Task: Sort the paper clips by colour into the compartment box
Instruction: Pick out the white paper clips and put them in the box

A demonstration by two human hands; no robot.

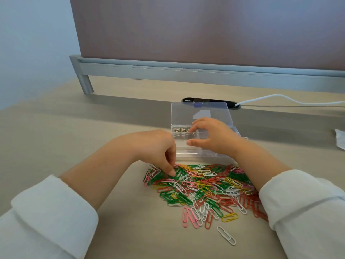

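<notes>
A heap of paper clips (pixel 203 186) in green, red, pink, yellow and white lies on the beige desk, just in front of a clear compartment box (pixel 188 153) with its lid (pixel 199 113) folded back. Silver clips (pixel 179 130) lie in the box's far left compartment. My left hand (pixel 158 146) points down at the heap's far left edge, fingertips touching the green and white clips there. My right hand (pixel 211 135) hovers over the box with thumb and fingers spread apart; nothing shows between them.
A grey partition rail (pixel 186 69) on a metal leg (pixel 85 82) runs behind the box. A black cable port (pixel 209 100) with a white cable (pixel 283 99) sits behind the lid. White paper (pixel 340 140) lies at the right edge.
</notes>
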